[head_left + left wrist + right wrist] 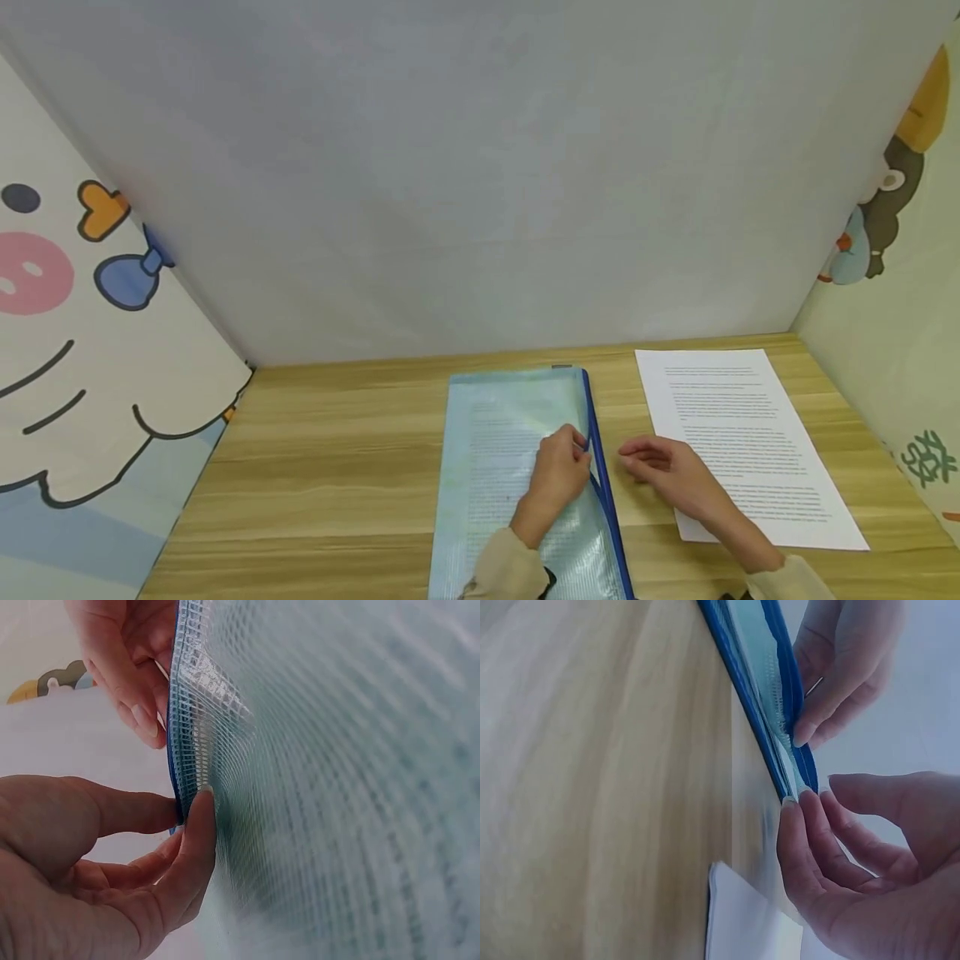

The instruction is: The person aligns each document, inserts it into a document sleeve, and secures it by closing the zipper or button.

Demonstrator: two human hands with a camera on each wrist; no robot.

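A translucent pale-blue mesh zip pouch (459,492) with a blue zipper edge (619,546) lies on the table, printed pages showing through it. My left hand (553,471) pinches the upper layer by that right edge and lifts it, so the side gapes partway along. In the left wrist view, thumb and index finger of the left hand (97,862) grip the blue border. Just right of the pouch, my right hand (675,475) hovers with loosely bent fingers, holding nothing. The right wrist view has the right hand's fingertips (789,801) close by the opening.
A printed white sheet (750,433) lies on the wooden table (315,467) to the right, partly under the right forearm in the head view. A pale wall (510,183) stands behind the table, with cartoon-printed panels (67,350) at both sides.
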